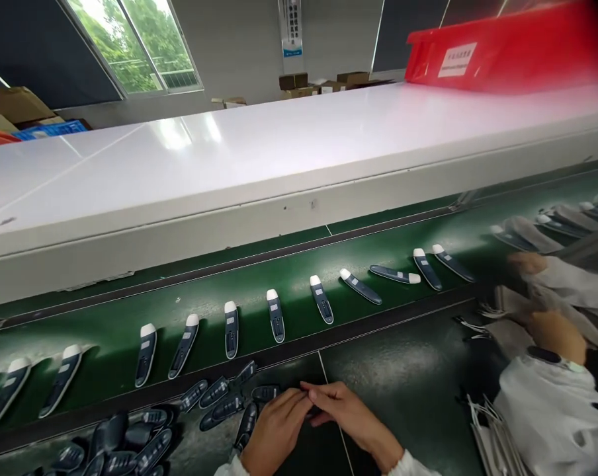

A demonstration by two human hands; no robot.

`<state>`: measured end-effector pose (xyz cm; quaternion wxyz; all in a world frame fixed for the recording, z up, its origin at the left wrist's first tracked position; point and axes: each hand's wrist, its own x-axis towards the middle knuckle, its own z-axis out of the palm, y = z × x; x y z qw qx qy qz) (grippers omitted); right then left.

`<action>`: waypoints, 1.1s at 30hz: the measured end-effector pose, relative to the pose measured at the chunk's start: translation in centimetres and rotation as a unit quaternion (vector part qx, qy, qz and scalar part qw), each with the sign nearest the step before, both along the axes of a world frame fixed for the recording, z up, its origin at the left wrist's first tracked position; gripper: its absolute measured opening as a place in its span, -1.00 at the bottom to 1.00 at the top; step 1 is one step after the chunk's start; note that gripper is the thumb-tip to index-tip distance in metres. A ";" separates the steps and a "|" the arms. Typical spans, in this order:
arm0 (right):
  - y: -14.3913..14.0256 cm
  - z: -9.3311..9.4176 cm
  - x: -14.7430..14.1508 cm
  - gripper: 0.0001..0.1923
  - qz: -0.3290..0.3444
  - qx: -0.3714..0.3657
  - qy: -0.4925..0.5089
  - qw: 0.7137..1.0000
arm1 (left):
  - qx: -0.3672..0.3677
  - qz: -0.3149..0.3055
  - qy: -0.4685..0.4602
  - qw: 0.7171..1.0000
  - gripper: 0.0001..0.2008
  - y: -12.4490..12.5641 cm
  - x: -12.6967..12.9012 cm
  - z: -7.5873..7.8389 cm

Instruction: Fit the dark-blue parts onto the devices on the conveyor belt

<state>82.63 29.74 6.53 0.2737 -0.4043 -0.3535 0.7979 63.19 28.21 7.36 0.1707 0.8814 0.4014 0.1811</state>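
Two hands meet low in my view: my left hand (pixel 274 430) and my right hand (pixel 343 413) press together fingertip to fingertip over the dark counter (pixel 403 377), the fingers curled in around something small between them. I cannot tell what it is, or how firmly it is held, because the fingers cover it. Just to the left of my left hand lies a heap of dark casings (pixel 219 403), some touching one another, spilling down toward the bottom-left corner. Beyond the heap runs the green conveyor belt (pixel 299 277), carrying a row of dark handsets with white tips (pixel 231 328), each apart from the next, stretching from the left edge up to the right. A long white housing (pixel 229 172) rises behind the belt and blocks everything past it at that level; a red bin (pixel 502 49) sits on its far right end. At the right a co-worker in white sleeves (pixel 552 403) has a hand (pixel 559 334) near the belt, with thin white parts (pixel 492 423) stacked beside that sleeve. Cardboard boxes (pixel 323 82) stand by the far wall
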 end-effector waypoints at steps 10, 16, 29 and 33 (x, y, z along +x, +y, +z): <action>1.6 0.7 0.1 -0.50 0.114 -0.049 -0.029 0.992 | 0.071 -0.027 0.027 0.997 -0.71 0.0 -2.3 0.2; 5.1 -4.4 2.9 -0.46 -0.221 0.313 -0.465 0.798 | 0.054 0.106 0.153 0.981 -0.59 -1.0 -7.0 -0.8; 9.4 -8.2 4.0 -0.50 -0.068 0.391 -0.701 0.593 | -0.064 0.036 0.134 0.988 -0.59 -3.2 -8.9 -1.1; 11.2 -7.5 3.9 -0.51 -0.068 0.368 -0.704 0.604 | -0.171 0.193 0.001 0.966 -0.69 -2.7 -7.0 -0.6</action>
